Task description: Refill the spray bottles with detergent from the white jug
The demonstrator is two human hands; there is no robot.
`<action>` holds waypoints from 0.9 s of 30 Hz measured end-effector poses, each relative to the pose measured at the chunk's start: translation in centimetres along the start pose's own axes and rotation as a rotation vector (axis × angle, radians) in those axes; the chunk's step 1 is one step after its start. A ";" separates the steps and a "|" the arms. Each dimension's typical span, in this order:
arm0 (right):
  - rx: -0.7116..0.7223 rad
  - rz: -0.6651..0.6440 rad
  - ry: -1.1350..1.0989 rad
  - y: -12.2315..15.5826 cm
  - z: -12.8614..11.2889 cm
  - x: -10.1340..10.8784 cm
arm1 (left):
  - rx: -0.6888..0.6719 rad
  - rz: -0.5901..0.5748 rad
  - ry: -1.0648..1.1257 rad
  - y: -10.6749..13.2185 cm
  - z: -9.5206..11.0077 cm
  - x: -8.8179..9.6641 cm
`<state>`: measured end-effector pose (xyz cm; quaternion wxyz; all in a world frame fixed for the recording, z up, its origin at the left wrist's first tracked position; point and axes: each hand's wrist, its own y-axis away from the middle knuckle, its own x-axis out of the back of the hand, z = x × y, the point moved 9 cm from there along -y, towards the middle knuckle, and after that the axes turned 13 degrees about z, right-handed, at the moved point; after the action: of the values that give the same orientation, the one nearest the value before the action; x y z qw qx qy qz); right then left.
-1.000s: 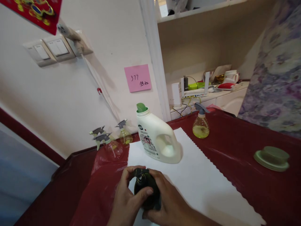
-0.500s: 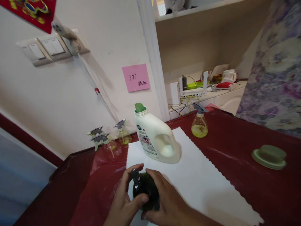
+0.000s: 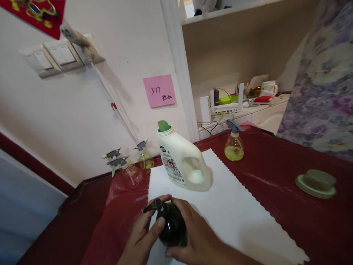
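In the head view, the only one given, a white jug [image 3: 183, 162] stands upright on a white sheet [image 3: 237, 206] and serves as the landmark. The dark pump bottle [image 3: 174, 227] is on the near side of the jug, apart from it, between the two hands. The fingers of the right hand [image 3: 197, 233] are clamped around the bottle's body, thumb low on the near side, probably to steady it. The fingers of the left hand [image 3: 142, 232] close about its top: the thumb presses the shoulder beside the pump head [image 3: 154, 207], and the others curve behind, a grip that would suit turning or guiding the top. Whether the bottle's base touches the sheet is hidden.

The jug's neck has no cap over its green spout [image 3: 164, 126]. Left of the jug, three spray bottles [image 3: 146, 160] cluster by the wall; right of it, another spray bottle [image 3: 234, 150] stands alone on the red tabletop [image 3: 264, 158]. Farther right and nearer than the jug lies a pale green round object [image 3: 316, 184]. These seem set aside to leave the hands room, while the sheet perhaps protects the covering.
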<state>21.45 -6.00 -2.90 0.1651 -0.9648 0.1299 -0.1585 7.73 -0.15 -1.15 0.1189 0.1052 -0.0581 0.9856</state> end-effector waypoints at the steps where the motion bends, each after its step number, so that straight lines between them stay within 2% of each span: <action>1: -0.012 -0.001 0.006 0.0 0.2 -0.1 | -0.025 0.012 0.029 -0.1 0.4 -0.1; 5: -0.028 -0.003 0.007 0.1 0.8 -0.4 | -0.173 0.082 -0.005 -0.8 2.1 -0.8; 9: -0.003 -0.004 0.012 0.2 0.8 -0.5 | -0.153 0.131 -0.076 -1.2 1.2 -0.5; 11: 0.017 0.000 0.004 0.1 0.5 -0.4 | -0.131 0.091 -0.054 -1.2 0.6 -0.2; 14: 0.044 0.023 -0.024 0.0 -0.1 -0.1 | -0.091 -0.036 -0.048 -0.9 -0.1 -0.5; 16: 0.052 0.031 -0.033 0.0 -0.3 0.0 | -0.062 -0.063 -0.059 -0.6 -0.3 -0.6; 21: -0.015 0.010 0.013 0.2 0.6 -0.3 | -0.088 0.093 0.089 -0.5 0.8 -0.3; 23: -0.038 -0.001 0.025 0.3 1.0 -0.4 | -0.108 0.142 0.084 -0.6 1.1 -0.2; 27: -0.031 -0.001 0.023 0.2 0.9 -0.4 | -0.097 0.111 0.037 -0.8 1.0 -0.2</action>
<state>21.34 -5.80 -3.88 0.1487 -0.9654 0.1337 -0.1675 8.30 0.48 -0.15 0.0700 0.0776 -0.1092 0.9885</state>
